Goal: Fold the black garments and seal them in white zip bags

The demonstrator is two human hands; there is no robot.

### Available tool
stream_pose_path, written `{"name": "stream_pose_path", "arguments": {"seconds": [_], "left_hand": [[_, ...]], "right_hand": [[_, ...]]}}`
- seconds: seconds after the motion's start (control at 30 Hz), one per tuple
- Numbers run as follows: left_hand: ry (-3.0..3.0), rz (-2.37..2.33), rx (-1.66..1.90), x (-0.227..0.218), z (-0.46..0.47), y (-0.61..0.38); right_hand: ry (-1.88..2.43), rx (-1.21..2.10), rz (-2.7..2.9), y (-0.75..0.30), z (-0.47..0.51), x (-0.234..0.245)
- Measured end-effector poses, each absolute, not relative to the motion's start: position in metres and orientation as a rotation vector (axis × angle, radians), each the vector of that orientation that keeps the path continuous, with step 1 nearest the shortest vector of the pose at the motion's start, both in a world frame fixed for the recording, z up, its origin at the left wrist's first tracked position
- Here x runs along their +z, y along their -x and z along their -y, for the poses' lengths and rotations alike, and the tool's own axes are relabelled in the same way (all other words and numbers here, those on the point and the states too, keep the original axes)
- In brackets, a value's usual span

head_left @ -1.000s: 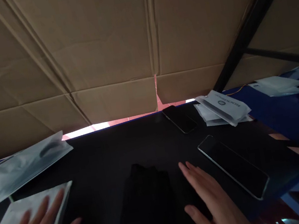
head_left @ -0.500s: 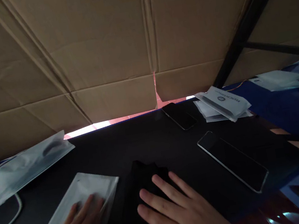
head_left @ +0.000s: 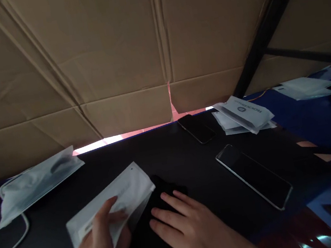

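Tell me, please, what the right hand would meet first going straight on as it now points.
Past the black item beneath it, the right hand would probably meet the white pouch first, though depth is unclear.

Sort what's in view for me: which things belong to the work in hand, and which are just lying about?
Seemingly in use, judging by the hands:
white pouch under the left hand
black bundle under the right hand

Apparently just lying about:
nearer phone
farther phone
pale cable
left-rear pouch
right-rear pouch stack
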State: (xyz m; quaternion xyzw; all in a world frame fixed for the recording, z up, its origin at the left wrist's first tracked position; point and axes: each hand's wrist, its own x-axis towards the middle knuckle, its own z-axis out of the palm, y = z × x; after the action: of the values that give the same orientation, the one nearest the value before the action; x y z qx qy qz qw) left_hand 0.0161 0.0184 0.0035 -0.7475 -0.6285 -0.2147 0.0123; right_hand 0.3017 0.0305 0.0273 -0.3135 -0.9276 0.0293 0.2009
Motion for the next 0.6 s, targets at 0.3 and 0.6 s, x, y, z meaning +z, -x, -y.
{"name": "stream_pose_path", "arguments": {"seconds": [0.3, 0.6], "left_hand": [[2.484, 1.632, -0.675, 0.012, -0.027, -0.015], [2.476, 1.789, -0.666, 0.014, -0.019, -0.023]], "right_hand": [[1.043, 0.307, 1.910, -0.298, -0.023, 0.022], [0.965, -0.029, 1.898, -0.294, -0.013, 0.043]]}}
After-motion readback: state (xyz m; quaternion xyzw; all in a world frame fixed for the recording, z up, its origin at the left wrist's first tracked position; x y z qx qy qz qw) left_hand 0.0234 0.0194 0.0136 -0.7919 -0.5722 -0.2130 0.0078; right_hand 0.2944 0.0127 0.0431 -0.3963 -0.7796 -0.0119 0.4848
